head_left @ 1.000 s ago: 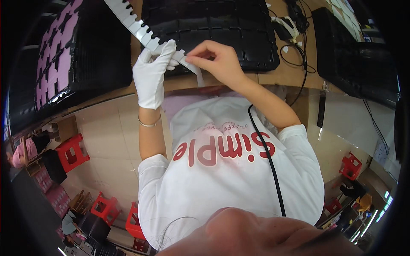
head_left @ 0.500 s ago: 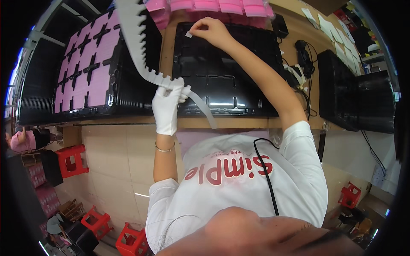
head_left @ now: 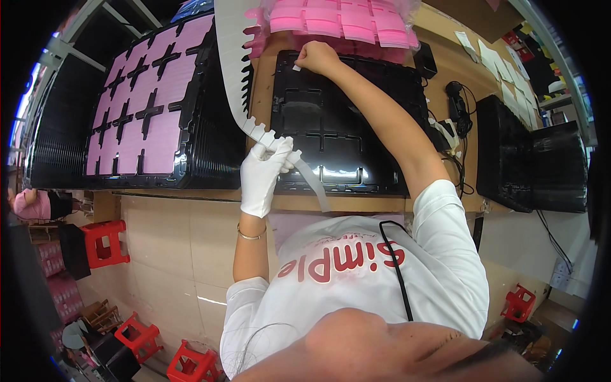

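Observation:
My left hand (head_left: pixel 264 177), in a white glove, is closed around a long white strip (head_left: pixel 237 79) with rows of small tabs along one edge. The strip rises past the top of the picture, and its bare tail hangs below the glove. At the far left corner of a black plastic tray (head_left: pixel 324 146), my bare right hand (head_left: pixel 318 58) has its fingers pinched on a small white tab (head_left: pixel 297 67). I cannot tell whether the tab touches the tray.
Left stands a stack of black trays with pink sheets (head_left: pixel 137 143) between cross-shaped ribs. Pink packs (head_left: pixel 344 24) lie behind the middle tray. Right are a black device with cables (head_left: pixel 456 95), white papers (head_left: pixel 493 60) and a black bin-like block (head_left: pixel 506 153). Red stools (head_left: pixel 105 243) stand on the floor.
The view has shifted, so the table things sit lower and farther right. The right fingers have curled in more tightly at the tray's corner. My left hand keeps its hold on the strip.

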`<state>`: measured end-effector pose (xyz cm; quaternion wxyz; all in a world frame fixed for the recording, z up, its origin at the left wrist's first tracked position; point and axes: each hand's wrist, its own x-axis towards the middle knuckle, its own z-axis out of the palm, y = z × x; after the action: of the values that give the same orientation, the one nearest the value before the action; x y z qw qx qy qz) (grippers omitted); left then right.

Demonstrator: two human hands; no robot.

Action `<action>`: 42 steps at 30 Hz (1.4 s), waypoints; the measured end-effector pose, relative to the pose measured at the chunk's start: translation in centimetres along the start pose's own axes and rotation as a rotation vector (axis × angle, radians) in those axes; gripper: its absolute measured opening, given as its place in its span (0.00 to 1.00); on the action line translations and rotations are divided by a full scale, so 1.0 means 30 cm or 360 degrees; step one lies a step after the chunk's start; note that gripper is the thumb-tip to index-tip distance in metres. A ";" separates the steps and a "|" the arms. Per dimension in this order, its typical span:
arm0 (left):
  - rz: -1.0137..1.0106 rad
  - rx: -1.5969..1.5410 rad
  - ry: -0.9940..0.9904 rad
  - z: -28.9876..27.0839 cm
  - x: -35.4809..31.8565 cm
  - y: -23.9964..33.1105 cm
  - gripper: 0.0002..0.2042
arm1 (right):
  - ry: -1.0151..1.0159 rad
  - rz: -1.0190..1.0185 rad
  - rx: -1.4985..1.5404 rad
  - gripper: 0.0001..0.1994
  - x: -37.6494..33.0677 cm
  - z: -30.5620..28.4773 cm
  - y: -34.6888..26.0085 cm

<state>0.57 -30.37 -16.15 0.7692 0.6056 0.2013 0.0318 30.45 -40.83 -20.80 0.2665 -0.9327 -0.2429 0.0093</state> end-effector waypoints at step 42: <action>0.0294 -0.0093 0.0363 -0.091 -0.123 -0.078 0.10 | -0.0294 0.0108 0.1169 0.06 -0.841 -0.067 -0.372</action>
<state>-4.22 -29.56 -17.86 0.7524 0.5915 0.2299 0.1769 3.49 -45.11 -16.32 0.5597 -0.7777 -0.2152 0.1886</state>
